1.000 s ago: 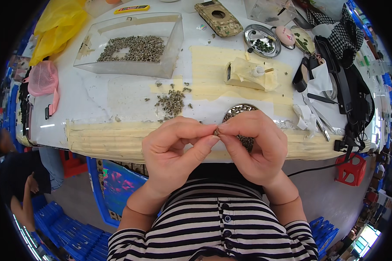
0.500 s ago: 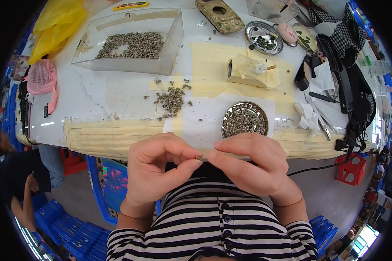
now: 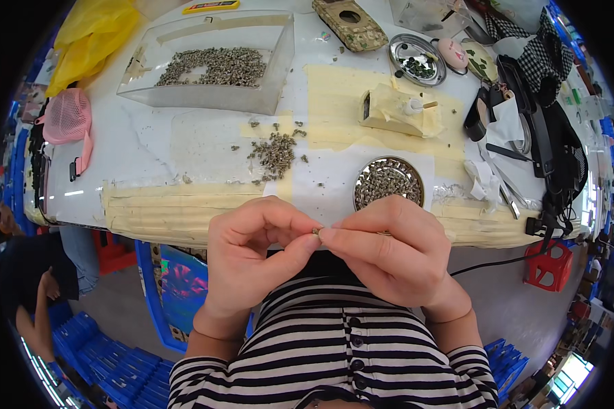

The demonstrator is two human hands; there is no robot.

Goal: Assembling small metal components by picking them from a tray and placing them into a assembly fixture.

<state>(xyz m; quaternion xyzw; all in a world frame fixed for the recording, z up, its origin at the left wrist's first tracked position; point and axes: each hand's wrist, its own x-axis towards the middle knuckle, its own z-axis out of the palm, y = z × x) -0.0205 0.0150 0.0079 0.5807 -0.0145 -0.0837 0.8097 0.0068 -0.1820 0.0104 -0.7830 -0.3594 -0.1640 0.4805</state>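
Observation:
In front of my body, my left hand (image 3: 256,259) pinches a small metal piece (image 3: 316,232) between thumb and index fingertip. My right hand (image 3: 402,255) meets it there, its thumb and index finger pressed together at the same piece. Whether the right fingers hold something else is hidden. Just beyond the right hand stands a round metal dish (image 3: 421,183) full of small metal parts (image 3: 387,180), partly covered by that hand. A loose heap of similar parts (image 3: 275,157) lies on the table beyond my left hand.
Farther left stands a clear plastic box (image 3: 191,98) holding many such parts. Beyond the dish are a taped block (image 3: 396,123), a round tin (image 3: 445,68) with dark green bits and a camouflage-patterned case (image 3: 353,34). Tweezers (image 3: 501,183) and black straps (image 3: 535,129) lie right.
My right thumb and index finger have closed together and come up to the small metal piece in my left fingers. The view has shifted slightly.

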